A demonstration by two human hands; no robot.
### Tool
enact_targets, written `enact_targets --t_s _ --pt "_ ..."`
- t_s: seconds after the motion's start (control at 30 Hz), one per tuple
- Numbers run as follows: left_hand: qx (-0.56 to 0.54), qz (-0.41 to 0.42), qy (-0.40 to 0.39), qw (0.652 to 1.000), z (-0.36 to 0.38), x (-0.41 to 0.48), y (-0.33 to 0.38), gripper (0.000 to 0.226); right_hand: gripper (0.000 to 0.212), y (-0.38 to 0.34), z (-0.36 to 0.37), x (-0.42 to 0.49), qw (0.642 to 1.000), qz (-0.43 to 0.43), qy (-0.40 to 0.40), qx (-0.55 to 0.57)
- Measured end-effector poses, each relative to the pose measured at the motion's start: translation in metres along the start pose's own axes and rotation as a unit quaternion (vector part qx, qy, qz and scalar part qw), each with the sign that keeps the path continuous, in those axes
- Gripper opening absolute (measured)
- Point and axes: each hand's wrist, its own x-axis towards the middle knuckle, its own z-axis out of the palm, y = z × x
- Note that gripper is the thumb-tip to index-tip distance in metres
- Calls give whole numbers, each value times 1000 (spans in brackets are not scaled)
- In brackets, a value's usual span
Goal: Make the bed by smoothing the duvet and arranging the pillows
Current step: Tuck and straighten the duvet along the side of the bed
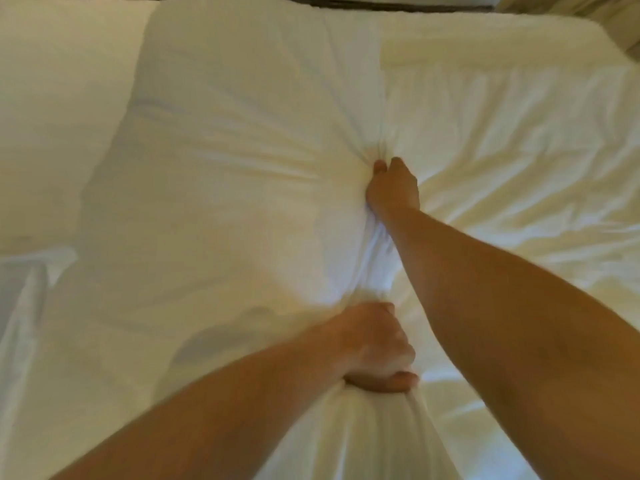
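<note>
White bed filled nearly the whole view, dark strip of headboard [381, 2] along the top edge. Large white pillow [225, 174] lay across the middle-left of the bed, puffy, with creases fanning out from its right edge. Second pillow [62, 116] sat just left of the big pillow, touching it. Rumpled duvet [519, 174] covered the area right of the big pillow and was heavily wrinkled.

Right hand [393, 187] was at the big pillow's right edge, about mid-height, fingers pinched tight on a bunch of the pillow fabric; wrinkles radiated from the pinch. Left hand [375, 348] was at the big pillow's near right corner, closed in a full fist around gathered white fabric that hung in folds below the fist. Couldn't tell whether that bunch was pillowcase only or also included duvet. Both forearms bare, frame slightly motion-blurred.
</note>
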Motion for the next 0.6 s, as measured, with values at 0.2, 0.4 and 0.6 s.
enact_targets --t_s 0.2,0.4,0.6 --pt "-79 -213 237 945 -8 -53 11 39 44 -26 -8 9 994 12 14 -109" --pt "-55 -633 176 752 -14 -145 -58 69 60 -80 2 -3 935 -289 39 -204" --pt "-120 -635 96 757 25 -123 -66 79 84 -48 53 40 924 -202 -130 -298"
